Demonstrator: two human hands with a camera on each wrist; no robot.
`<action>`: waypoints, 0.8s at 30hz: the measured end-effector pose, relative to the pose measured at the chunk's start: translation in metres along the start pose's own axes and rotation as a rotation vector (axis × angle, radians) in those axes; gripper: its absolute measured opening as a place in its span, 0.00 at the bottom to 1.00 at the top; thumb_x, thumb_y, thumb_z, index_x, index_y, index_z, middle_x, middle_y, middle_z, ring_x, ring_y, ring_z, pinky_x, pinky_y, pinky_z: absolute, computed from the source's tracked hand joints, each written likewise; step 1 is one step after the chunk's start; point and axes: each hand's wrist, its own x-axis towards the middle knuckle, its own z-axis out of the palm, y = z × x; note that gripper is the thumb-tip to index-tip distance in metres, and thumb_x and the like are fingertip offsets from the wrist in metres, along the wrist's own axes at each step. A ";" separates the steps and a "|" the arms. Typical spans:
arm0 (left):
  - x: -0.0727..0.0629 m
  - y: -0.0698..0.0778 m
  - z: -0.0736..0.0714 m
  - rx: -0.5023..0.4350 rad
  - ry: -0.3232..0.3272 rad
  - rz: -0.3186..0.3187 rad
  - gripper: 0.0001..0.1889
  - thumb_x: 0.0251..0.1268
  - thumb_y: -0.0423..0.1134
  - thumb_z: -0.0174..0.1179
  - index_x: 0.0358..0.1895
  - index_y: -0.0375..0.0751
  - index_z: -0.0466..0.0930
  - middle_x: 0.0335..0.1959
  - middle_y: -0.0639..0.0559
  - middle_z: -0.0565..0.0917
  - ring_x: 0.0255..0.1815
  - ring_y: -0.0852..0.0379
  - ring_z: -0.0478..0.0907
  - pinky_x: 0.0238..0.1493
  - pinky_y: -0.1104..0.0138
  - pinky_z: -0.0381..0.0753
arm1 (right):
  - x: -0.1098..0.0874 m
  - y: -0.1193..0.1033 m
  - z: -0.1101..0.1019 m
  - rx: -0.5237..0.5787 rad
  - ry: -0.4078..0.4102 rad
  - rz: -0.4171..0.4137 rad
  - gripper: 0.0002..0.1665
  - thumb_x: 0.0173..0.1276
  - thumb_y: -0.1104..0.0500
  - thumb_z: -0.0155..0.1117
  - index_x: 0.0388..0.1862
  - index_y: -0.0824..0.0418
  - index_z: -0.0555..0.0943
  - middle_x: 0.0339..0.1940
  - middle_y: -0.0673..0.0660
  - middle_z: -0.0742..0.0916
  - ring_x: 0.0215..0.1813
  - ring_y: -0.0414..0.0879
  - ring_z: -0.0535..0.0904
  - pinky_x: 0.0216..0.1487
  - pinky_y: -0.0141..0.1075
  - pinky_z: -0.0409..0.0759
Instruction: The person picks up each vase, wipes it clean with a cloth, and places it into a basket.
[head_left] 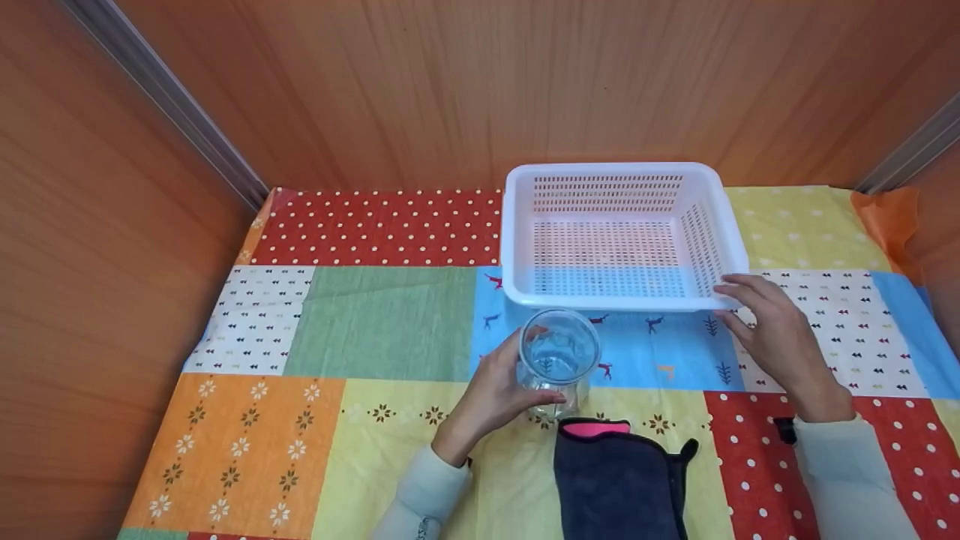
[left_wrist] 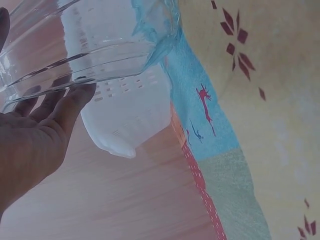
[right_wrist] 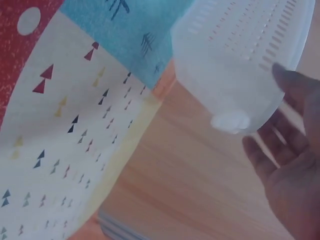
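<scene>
A clear glass jar (head_left: 570, 375), mouth up, is in my left hand (head_left: 499, 386). The thumb lies on its near side and the fingers curve round behind; in the left wrist view fingertips show along the glass (left_wrist: 115, 65). Whether its base touches the cloth I cannot tell. Just beyond it stands a white plastic basket (head_left: 615, 302) with slotted walls. My right hand (head_left: 784, 337) is at the basket's near right corner, fingertips over the rim, thumb by the front wall. In the right wrist view its fingers (right_wrist: 280, 135) look loose and partly spread.
A dark pouch (head_left: 619, 480) with pink lining and a black strap lies at the near edge, right of the left forearm. A patchwork cloth (head_left: 390, 322) covers the table. Wooden panels (head_left: 450, 90) rise behind the basket and along the left side.
</scene>
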 end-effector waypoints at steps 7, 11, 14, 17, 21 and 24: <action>0.000 0.000 0.000 0.006 0.004 -0.007 0.50 0.49 0.41 0.86 0.78 0.46 0.67 0.69 0.44 0.81 0.69 0.41 0.79 0.68 0.49 0.80 | -0.001 -0.001 0.004 0.021 0.019 -0.049 0.26 0.57 0.78 0.78 0.55 0.64 0.88 0.51 0.62 0.90 0.58 0.64 0.86 0.73 0.26 0.69; -0.001 0.000 -0.002 0.007 0.001 -0.016 0.51 0.50 0.45 0.85 0.78 0.48 0.67 0.69 0.45 0.81 0.69 0.41 0.79 0.67 0.50 0.80 | 0.002 -0.001 0.006 0.031 0.020 -0.053 0.25 0.58 0.77 0.77 0.55 0.64 0.89 0.49 0.64 0.91 0.57 0.67 0.86 0.70 0.64 0.72; -0.001 -0.001 -0.004 -0.004 0.002 -0.015 0.52 0.49 0.43 0.86 0.79 0.51 0.66 0.70 0.45 0.81 0.70 0.42 0.78 0.68 0.50 0.79 | 0.006 -0.002 0.008 0.018 -0.002 -0.082 0.27 0.57 0.77 0.78 0.56 0.64 0.89 0.49 0.65 0.92 0.56 0.67 0.87 0.69 0.69 0.71; -0.001 -0.002 -0.003 -0.009 0.000 -0.013 0.52 0.49 0.41 0.86 0.79 0.51 0.66 0.70 0.45 0.80 0.70 0.41 0.78 0.69 0.50 0.79 | 0.009 0.000 0.010 0.006 -0.038 -0.120 0.28 0.56 0.75 0.79 0.58 0.64 0.88 0.49 0.65 0.92 0.55 0.67 0.87 0.70 0.67 0.72; 0.000 -0.002 -0.001 -0.015 -0.010 -0.023 0.51 0.49 0.39 0.85 0.79 0.51 0.66 0.71 0.45 0.80 0.71 0.41 0.77 0.69 0.49 0.78 | 0.009 0.003 0.011 0.017 -0.057 -0.139 0.29 0.56 0.75 0.79 0.59 0.63 0.88 0.51 0.64 0.92 0.56 0.67 0.87 0.72 0.62 0.72; 0.000 -0.001 0.000 -0.012 -0.009 -0.026 0.51 0.49 0.40 0.86 0.79 0.51 0.66 0.71 0.46 0.80 0.71 0.41 0.77 0.70 0.48 0.78 | 0.008 0.004 0.011 0.019 -0.034 -0.165 0.32 0.54 0.77 0.80 0.60 0.62 0.88 0.52 0.62 0.91 0.58 0.65 0.86 0.75 0.37 0.72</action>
